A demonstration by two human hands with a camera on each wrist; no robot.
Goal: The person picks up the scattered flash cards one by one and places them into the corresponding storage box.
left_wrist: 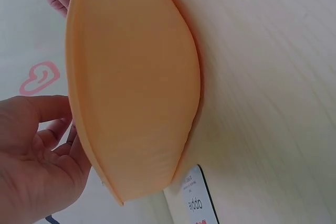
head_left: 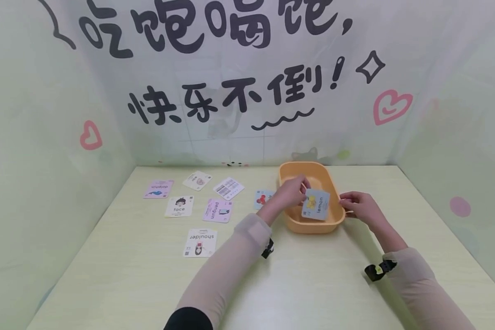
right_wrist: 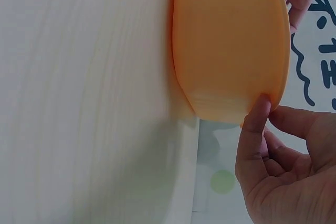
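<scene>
The left hand (head_left: 289,193) pinches a pale blue-grey rectangular lemon card (head_left: 321,206) at its fingertips, above the orange rounded plastic tray (head_left: 313,228) whose rim the right hand (head_left: 362,208) grips.

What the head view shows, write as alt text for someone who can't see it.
A person's left hand holds a lemon card in an orange tray while the right hand grips the tray. Other cards lie to the left on a pale table, with large Chinese writing on the wall behind.
</scene>
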